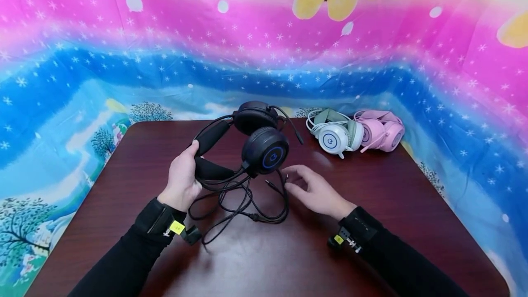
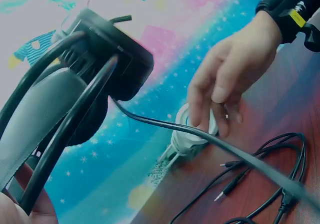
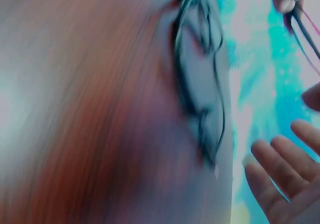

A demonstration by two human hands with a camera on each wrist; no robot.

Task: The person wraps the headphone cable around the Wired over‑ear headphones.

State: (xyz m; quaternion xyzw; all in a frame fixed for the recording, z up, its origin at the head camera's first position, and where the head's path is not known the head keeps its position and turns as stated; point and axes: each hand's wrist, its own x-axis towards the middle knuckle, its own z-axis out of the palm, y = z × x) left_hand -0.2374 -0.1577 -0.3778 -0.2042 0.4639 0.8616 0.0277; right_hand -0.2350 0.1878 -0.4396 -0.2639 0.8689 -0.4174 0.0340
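My left hand (image 1: 179, 181) grips the padded headband of a black headset (image 1: 260, 150), holding it tilted above the table. The ear cups point away to the right; the near one carries a blue ring logo, and a thin microphone boom (image 1: 294, 125) sticks out from the far one. Its black cable (image 1: 270, 220) lies in loose loops on the table below, with two slim plugs (image 2: 227, 188) at the end. My right hand (image 1: 314, 191) is beside the near ear cup and the plugs, fingers loosely bent and spread; in the right wrist view this hand (image 3: 282, 179) holds nothing.
A white headset with a green headband (image 1: 330, 141) and a pink headset (image 1: 383, 134) lie together at the table's back right. The dark reddish wooden table (image 1: 136, 164) has rounded corners. A colourful patterned cloth (image 1: 247, 72) hangs behind and along both sides.
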